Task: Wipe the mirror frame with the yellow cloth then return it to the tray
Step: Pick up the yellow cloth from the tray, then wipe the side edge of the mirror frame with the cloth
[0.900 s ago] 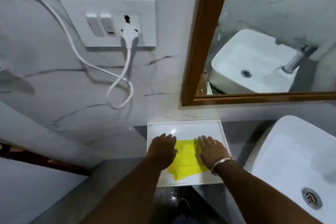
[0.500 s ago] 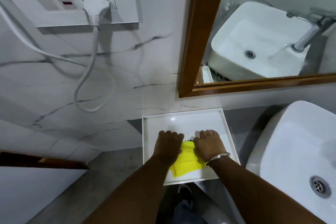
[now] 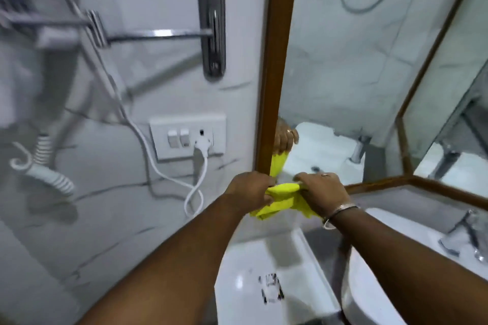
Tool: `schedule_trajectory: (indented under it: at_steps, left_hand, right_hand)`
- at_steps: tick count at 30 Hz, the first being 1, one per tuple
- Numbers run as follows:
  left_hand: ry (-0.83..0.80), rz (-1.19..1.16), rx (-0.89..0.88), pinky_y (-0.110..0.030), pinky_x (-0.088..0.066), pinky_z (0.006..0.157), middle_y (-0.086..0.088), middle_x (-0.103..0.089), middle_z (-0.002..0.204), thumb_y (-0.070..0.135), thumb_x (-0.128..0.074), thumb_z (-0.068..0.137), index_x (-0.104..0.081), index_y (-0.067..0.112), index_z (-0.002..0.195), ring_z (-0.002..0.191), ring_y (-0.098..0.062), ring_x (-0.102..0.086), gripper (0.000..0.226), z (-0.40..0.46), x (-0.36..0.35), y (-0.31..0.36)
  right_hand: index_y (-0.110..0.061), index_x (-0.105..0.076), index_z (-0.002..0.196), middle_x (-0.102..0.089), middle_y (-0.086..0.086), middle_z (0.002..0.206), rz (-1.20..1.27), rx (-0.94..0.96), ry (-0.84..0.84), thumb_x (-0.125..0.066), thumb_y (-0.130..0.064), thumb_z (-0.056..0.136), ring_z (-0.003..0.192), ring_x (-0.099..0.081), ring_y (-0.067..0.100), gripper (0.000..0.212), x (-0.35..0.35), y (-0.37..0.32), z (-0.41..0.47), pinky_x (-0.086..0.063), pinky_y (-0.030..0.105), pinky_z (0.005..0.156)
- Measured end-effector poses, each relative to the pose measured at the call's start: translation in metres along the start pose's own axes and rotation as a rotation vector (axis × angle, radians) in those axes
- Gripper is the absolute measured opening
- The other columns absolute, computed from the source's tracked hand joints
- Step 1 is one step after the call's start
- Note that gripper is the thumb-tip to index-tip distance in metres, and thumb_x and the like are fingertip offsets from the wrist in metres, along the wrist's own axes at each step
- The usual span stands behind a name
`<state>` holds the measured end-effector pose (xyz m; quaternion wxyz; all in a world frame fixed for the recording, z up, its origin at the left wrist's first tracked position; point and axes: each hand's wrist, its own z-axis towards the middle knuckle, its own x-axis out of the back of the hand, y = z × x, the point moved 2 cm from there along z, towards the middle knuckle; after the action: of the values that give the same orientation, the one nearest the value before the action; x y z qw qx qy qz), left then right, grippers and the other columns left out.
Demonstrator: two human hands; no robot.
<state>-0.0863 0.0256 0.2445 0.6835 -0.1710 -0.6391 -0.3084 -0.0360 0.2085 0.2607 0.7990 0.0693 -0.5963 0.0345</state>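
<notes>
Now both arms reach forward and up from the bottom of the view, forearms nearly parallel, wrists level with the lower left corner of the mirror. The left hand [image 3: 250,190] is curled into a fist around one end of the yellow cloth [image 3: 280,200], knuckles turned toward the wall. The right hand [image 3: 322,192] clamps the other end, fingers folded over the top and a ring showing on one finger, a metal bangle [image 3: 340,210] sitting at the wrist. The cloth is bunched and folded between the two hands, a taut band across the top and loose folds drooping below, bright yellow against the pale wall. It is held in the air just in front of the brown wooden mirror frame [image 3: 273,74], near its bottom corner; whether it touches the wood I cannot tell. The glass reflects a hand and a strip of yellow. Below the arms lies the white tray [image 3: 237,272], bare and glossy, beside the white basin [image 3: 369,285]. On the wall to the left, a white plug [image 3: 202,144] sits in the switch plate [image 3: 188,136].
</notes>
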Motion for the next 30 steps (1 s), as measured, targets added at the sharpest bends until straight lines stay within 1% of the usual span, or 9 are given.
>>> schedule_trajectory:
  at_steps: [2, 5, 10, 16, 18, 21, 24, 27, 30]
  left_hand:
    - [0.121, -0.012, -0.011, -0.031, -0.044, 0.077, 0.000, -0.070, 0.113, 0.041, -0.076, 0.082, -0.069, 0.024, 0.107, 0.112, -0.025, -0.061, 0.030, 0.011, 0.062, 0.005]
    - [0.346, -0.060, -0.065, -0.031, -0.044, 0.075, 0.000, -0.072, 0.107, 0.039, -0.083, 0.075, -0.072, 0.023, 0.103, 0.104, -0.022, -0.063, 0.034, 0.031, 0.168, 0.020]
    - [0.592, -0.073, -0.129, -0.036, -0.053, 0.082, 0.004, -0.075, 0.102, 0.043, -0.088, 0.066, -0.073, 0.028, 0.104, 0.094, -0.016, -0.066, 0.044, 0.057, 0.331, 0.054]
    - [0.959, 0.050, -0.183, -0.027, -0.048, 0.079, 0.001, -0.075, 0.097, 0.037, -0.092, 0.067, -0.076, 0.020, 0.101, 0.092, -0.019, -0.068, 0.041, 0.080, 0.502, 0.082]
    - [1.116, 0.096, -0.194, -0.032, -0.052, 0.077, 0.002, -0.075, 0.099, 0.035, -0.088, 0.071, -0.074, 0.027, 0.105, 0.093, -0.022, -0.068, 0.038, 0.086, 0.539, 0.090]
    - [1.363, 0.232, -0.162, -0.035, -0.052, 0.073, 0.001, -0.075, 0.102, 0.038, -0.078, 0.076, -0.069, 0.032, 0.109, 0.096, -0.029, -0.067, 0.035, 0.096, 0.576, 0.104]
    - [1.448, 0.321, -0.094, -0.032, -0.044, 0.070, 0.001, -0.074, 0.100, 0.040, -0.076, 0.080, -0.064, 0.031, 0.112, 0.096, -0.030, -0.067, 0.036, 0.108, 0.599, 0.108]
    - [1.497, 0.316, -0.073, -0.034, -0.047, 0.077, 0.001, -0.073, 0.109, 0.040, -0.077, 0.080, -0.061, 0.027, 0.123, 0.101, -0.029, -0.067, 0.047, 0.121, 0.604, 0.095]
    - [1.511, 0.309, -0.075, -0.042, -0.045, 0.096, -0.003, -0.064, 0.129, 0.035, -0.074, 0.082, -0.055, 0.022, 0.137, 0.120, -0.029, -0.058, 0.060, 0.127, 0.598, 0.077]
  right_hand:
    - [-0.031, -0.060, 0.116, -0.073, 0.000, 0.103, 0.127, 0.008, 0.015, -0.061, -0.037, 0.088, 0.102, -0.064, 0.029, 0.029, 0.049, 0.015, 0.021, -0.045, 0.039, 0.084]
    - [-0.022, -0.062, 0.116, -0.072, 0.005, 0.109, 0.292, 0.061, 0.178, -0.062, -0.034, 0.091, 0.103, -0.065, 0.029, 0.028, 0.138, 0.045, 0.052, -0.045, 0.039, 0.086]
    - [-0.025, -0.063, 0.110, -0.072, 0.002, 0.107, 0.270, 0.172, 0.434, -0.063, -0.035, 0.089, 0.100, -0.066, 0.027, 0.023, 0.286, 0.079, 0.111, -0.048, 0.042, 0.085]
    - [-0.018, -0.062, 0.107, -0.071, 0.009, 0.100, 0.205, 0.317, 0.788, -0.065, -0.028, 0.089, 0.092, -0.065, 0.033, 0.022, 0.439, 0.107, 0.164, -0.051, 0.044, 0.078]
    - [-0.021, -0.059, 0.111, -0.070, 0.011, 0.104, 0.112, 0.265, 0.957, -0.060, -0.030, 0.090, 0.094, -0.062, 0.036, 0.023, 0.480, 0.109, 0.181, -0.049, 0.044, 0.079]
    - [-0.027, -0.055, 0.111, -0.065, 0.004, 0.109, -0.026, 0.141, 1.179, -0.054, -0.024, 0.088, 0.101, -0.056, 0.033, 0.024, 0.527, 0.098, 0.206, -0.035, 0.042, 0.086]
    - [-0.032, -0.052, 0.119, -0.058, 0.003, 0.121, -0.036, 0.066, 1.182, -0.052, -0.016, 0.082, 0.111, -0.051, 0.032, 0.040, 0.547, 0.075, 0.231, -0.031, 0.043, 0.094]
    - [-0.031, -0.043, 0.137, -0.045, 0.001, 0.145, -0.099, 0.195, 1.201, -0.052, -0.017, 0.085, 0.128, -0.044, 0.030, 0.054, 0.533, 0.063, 0.254, -0.028, 0.044, 0.105]
    - [-0.017, -0.041, 0.144, -0.040, 0.007, 0.153, -0.173, 0.467, 1.339, -0.044, -0.010, 0.094, 0.138, -0.042, 0.031, 0.051, 0.516, 0.066, 0.263, -0.034, 0.044, 0.113]
